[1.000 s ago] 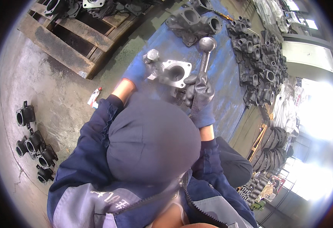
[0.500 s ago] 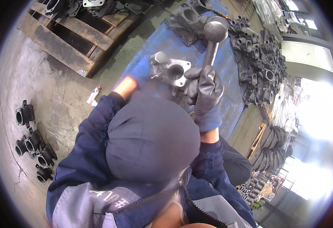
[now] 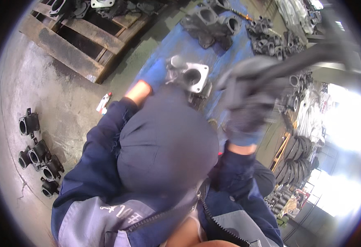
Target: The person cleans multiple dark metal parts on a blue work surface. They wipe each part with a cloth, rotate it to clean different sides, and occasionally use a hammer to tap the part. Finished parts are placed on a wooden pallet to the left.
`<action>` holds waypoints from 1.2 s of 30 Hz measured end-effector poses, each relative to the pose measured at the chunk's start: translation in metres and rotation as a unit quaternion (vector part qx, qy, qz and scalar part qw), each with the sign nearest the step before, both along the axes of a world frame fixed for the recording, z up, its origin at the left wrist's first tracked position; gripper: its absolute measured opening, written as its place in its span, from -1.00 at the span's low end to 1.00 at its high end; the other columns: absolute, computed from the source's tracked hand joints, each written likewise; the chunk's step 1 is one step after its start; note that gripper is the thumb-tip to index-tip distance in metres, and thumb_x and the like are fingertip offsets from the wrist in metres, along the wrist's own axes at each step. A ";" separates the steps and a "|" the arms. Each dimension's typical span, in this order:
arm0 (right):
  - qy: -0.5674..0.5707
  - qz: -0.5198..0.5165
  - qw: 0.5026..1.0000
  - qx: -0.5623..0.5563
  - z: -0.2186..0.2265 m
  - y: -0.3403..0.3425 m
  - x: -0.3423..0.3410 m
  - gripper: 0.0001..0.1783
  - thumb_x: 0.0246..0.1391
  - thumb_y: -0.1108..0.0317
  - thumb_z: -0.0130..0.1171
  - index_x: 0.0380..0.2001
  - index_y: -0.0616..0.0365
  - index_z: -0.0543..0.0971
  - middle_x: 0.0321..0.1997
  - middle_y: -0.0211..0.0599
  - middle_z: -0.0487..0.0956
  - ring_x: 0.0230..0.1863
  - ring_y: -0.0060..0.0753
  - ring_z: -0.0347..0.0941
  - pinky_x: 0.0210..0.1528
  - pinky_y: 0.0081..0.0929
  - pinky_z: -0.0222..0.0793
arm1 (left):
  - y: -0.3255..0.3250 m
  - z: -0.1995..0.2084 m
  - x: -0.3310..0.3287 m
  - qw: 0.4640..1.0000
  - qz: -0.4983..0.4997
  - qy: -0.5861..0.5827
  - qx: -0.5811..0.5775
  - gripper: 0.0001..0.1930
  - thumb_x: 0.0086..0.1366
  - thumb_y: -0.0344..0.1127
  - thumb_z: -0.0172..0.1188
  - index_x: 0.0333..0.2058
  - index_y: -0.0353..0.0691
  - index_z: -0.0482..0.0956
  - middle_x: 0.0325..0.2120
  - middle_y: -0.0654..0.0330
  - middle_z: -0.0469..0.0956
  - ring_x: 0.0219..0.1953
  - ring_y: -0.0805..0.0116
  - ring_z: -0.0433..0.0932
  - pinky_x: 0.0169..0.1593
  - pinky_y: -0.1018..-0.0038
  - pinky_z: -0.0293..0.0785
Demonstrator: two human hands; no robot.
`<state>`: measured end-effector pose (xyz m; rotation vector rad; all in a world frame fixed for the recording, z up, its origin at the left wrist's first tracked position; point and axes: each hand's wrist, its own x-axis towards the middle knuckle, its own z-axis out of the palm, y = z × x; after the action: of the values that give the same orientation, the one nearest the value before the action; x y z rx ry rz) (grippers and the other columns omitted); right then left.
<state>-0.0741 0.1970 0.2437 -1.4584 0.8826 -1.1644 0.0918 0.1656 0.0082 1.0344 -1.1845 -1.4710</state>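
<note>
My right hand, in a blue glove with a dark palm, is smeared by motion but closed round the handle of a hammer. The hammer is raised to the right, its head blurred. My left hand, also in a blue glove, is at the left side of a grey metal casting with a square flange and a round bore. Beside the flange, a round-ended metal piece stands up at my left fingers, which appear closed round it. My cap hides part of the area below the casting.
The casting is over a worn blue work surface. Several dark castings sit at its far end, with more along its right. A wooden pallet bears parts at the far left. Several castings and a small bottle are on the floor.
My right hand has swung the hammer from above the casting up and away to the right. My left hand and the casting have shifted only slightly in view.
</note>
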 end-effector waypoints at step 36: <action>0.684 -0.245 0.686 0.048 -0.127 -0.140 -0.159 -0.62 0.24 0.04 -0.01 -0.07 -0.02 0.61 -0.15 0.08 0.65 -0.10 0.22 0.58 -0.02 0.02 0.48 | 0.020 0.036 -0.025 0.788 -0.124 -0.598 0.075 -0.61 0.27 -0.20 0.16 0.06 -0.11 0.51 -0.04 -0.02 0.58 0.07 0.00 0.54 0.09 0.19 0.47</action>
<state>-0.2335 0.0570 0.1163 -1.9719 2.4148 -0.0784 0.0671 0.1852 0.0440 2.1300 -2.1436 -1.0099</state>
